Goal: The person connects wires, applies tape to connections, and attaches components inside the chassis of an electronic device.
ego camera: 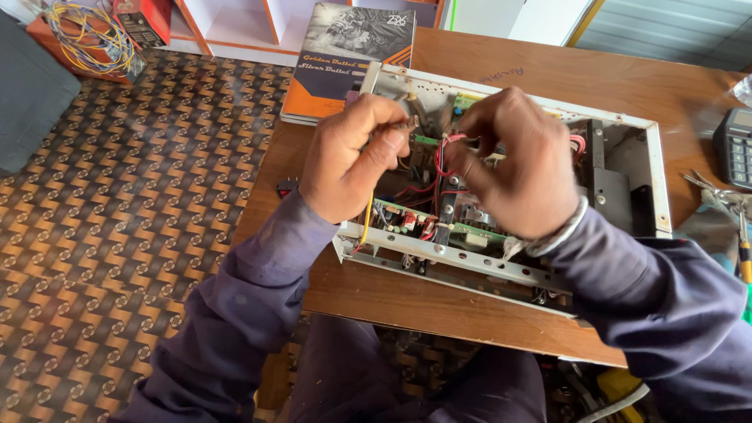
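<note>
An opened white metal chassis [656,168] lies on a wooden table [439,301], with circuit boards [470,227] and red wires [427,189] inside. My left hand [348,157] hovers over its left part, fingers pinched on a wire end, and a yellow wire [366,219] hangs below it. My right hand [513,164] is over the middle, its fingers closed on a loop of red wire [445,149]. The two hands nearly meet above the boards. What lies right under them is hidden.
A dark and orange booklet [345,55] lies at the table's far left edge. A calculator [736,145] and hand tools [724,196] sit at the right. A bundle of yellow wires [86,35] rests on the patterned floor [117,227], left of the table.
</note>
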